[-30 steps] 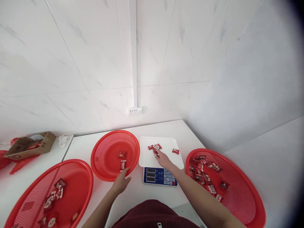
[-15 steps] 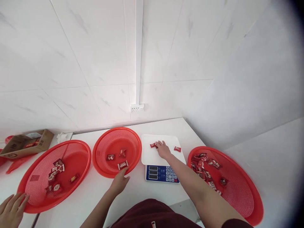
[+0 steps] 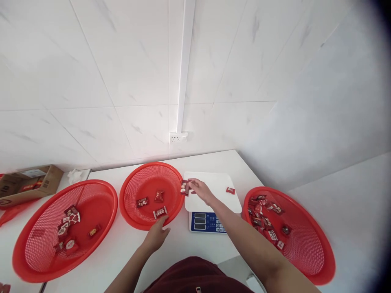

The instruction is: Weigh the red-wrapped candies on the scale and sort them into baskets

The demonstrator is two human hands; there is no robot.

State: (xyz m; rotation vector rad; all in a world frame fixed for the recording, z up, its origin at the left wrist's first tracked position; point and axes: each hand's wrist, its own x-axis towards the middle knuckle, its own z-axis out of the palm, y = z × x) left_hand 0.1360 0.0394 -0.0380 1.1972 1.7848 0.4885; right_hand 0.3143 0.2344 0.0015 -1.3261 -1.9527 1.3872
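My right hand (image 3: 200,190) is closed on a red-wrapped candy (image 3: 184,187), held between the fingertips over the left edge of the scale's white pan (image 3: 214,185). Another small red candy (image 3: 230,190) lies on the pan's right side. My left hand (image 3: 157,235) grips the near rim of the middle red basket (image 3: 130,217), fingers over the edge and thumb outside. Inside that basket lie a candy with a pale patterned wrapper (image 3: 160,213) close to my left fingertips, a plain red candy (image 3: 159,196) and a dark red candy (image 3: 142,202).
A left red basket (image 3: 100,248) and a right red basket (image 3: 324,264) hold several wrapped candies each. The scale's blue keypad panel (image 3: 200,221) faces me. A cardboard box (image 3: 49,181) stands at far left, and a wall socket (image 3: 178,137) is behind the table.
My right hand has lifted a candy off the pan and carried it left towards the middle basket. My left hand stays at the rim. Another person's hand at far left has left the left basket.
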